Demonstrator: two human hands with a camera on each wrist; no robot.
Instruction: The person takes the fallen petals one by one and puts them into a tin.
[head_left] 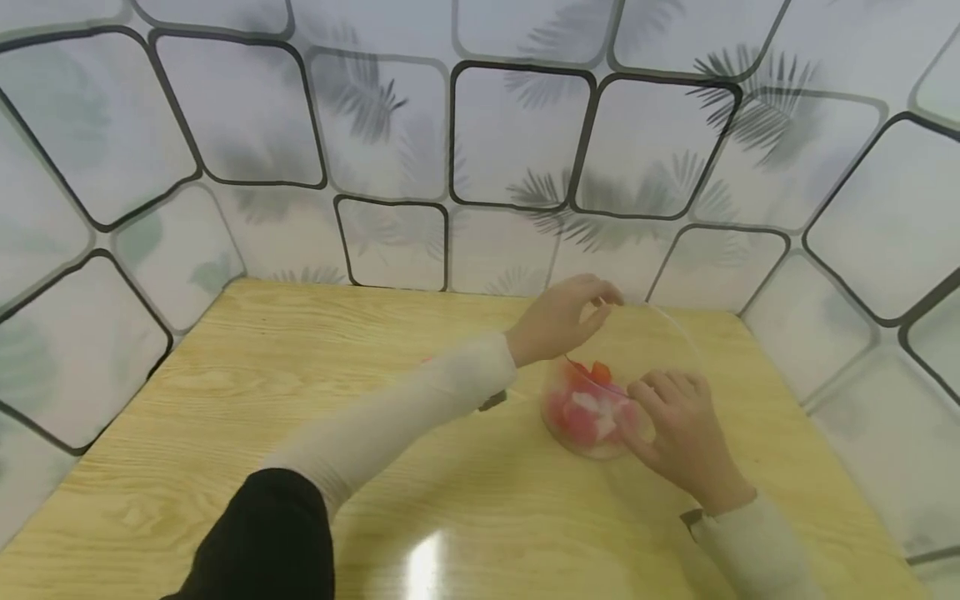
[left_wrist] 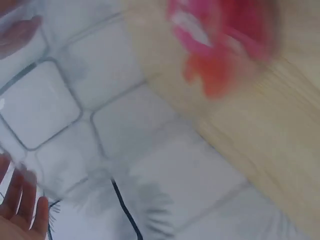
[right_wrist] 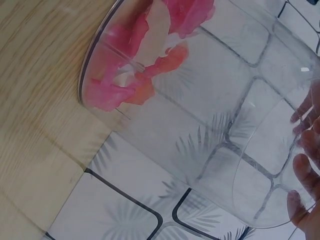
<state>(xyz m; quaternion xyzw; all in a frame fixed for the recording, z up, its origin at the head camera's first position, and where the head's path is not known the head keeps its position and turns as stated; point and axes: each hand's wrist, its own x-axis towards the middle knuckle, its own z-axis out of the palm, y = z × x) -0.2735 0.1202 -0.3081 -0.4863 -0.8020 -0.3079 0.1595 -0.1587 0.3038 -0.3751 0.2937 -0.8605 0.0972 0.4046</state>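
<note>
A tall clear cylindrical container point(right_wrist: 210, 115) has its base at the tabletop in the right wrist view. Crumpled, petal-like pink and orange pieces point(head_left: 588, 412) lie in its bottom, also visible as a blurred cluster in the left wrist view. At the far left of the rim my left hand point(head_left: 566, 317) holds on, its fingers and thumb curled at the edge. My right hand point(head_left: 678, 433) grips the near right side, fingers bent at the rim and thumb lower against the wall. In the left wrist view, fingers show blurred at the left side.
The light wood table point(head_left: 262, 392) meets a pale fabric wall point(head_left: 517, 142) with dark rounded squares and leaf prints behind and on both sides. A small red bit point(head_left: 426, 360) peeks out behind the left sleeve. Glare shines on the table's front.
</note>
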